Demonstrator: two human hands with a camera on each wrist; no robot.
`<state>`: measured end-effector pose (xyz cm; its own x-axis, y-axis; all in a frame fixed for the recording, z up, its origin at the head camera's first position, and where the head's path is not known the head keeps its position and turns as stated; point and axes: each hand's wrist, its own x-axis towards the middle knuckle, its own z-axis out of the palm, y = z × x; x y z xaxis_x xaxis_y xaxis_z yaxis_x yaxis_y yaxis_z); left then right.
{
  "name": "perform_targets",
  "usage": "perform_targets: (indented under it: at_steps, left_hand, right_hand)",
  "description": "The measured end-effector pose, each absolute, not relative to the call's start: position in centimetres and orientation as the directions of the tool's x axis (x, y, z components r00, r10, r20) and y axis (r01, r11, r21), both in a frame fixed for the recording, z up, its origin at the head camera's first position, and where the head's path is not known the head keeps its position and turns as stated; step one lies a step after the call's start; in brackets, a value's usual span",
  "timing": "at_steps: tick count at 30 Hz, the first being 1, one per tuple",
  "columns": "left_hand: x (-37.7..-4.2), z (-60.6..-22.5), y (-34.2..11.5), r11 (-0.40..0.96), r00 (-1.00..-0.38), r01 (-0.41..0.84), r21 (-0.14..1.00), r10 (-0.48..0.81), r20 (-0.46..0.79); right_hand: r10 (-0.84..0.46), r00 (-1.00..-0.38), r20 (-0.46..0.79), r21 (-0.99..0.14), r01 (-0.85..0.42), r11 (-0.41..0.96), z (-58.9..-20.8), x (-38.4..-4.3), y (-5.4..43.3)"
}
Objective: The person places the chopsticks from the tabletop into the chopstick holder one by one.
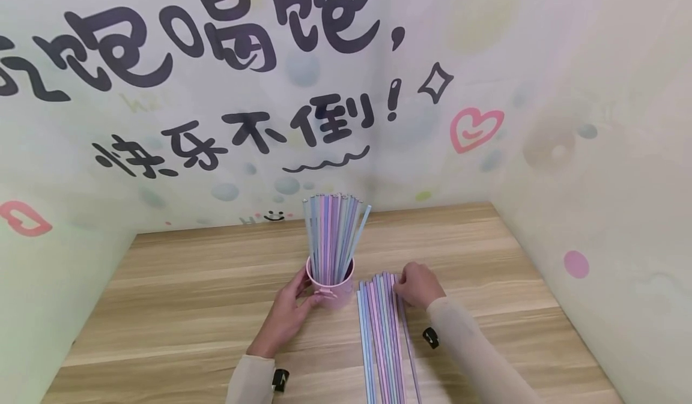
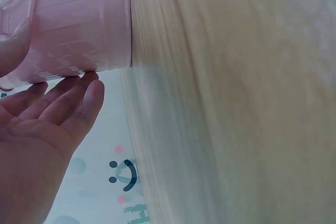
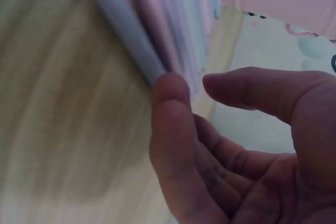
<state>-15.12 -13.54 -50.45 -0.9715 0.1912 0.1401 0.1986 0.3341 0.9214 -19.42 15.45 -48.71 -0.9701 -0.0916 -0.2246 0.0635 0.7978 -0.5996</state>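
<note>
A pink cup (image 1: 339,296) with a small handle stands upright on the table, holding a bundle of pastel straws (image 1: 331,236). My left hand (image 1: 289,311) grips it from the left; in the left wrist view the thumb lies by the handle and the fingers touch the opposite side. Right of the cup, a row of loose blue, pink and purple straws (image 1: 382,338) lies on the table. My right hand (image 1: 418,285) is at their far ends. In the right wrist view its index fingertip touches the end of the outermost purple straw (image 3: 123,24), with the thumb apart.
The wood-grain table (image 1: 205,308) meets a white wall (image 1: 400,170) with black lettering and drawings behind the cup. Another wall (image 1: 605,212) borders the right edge. Each sleeve has a small black clip-like piece (image 1: 430,338) at the wrist.
</note>
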Motion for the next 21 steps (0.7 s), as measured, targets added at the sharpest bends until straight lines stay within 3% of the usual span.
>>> perform_targets:
  at_steps: [16, 21]
  left_hand:
    - [-15.3, -50.7, -13.7, 0.344, -0.970, 0.213, 0.915, 0.189, 0.155]
    - [-15.3, -50.7, -13.6, 0.346, -0.972, 0.201, 0.916, 0.190, 0.142]
  right_hand:
    - [-0.101, -0.983, -0.154, -0.539, -0.002, 0.842, -50.3, -18.5, 15.7]
    - [-0.069, -0.981, -0.180, -0.591, 0.051, 0.805, -49.9, -18.5, 16.0]
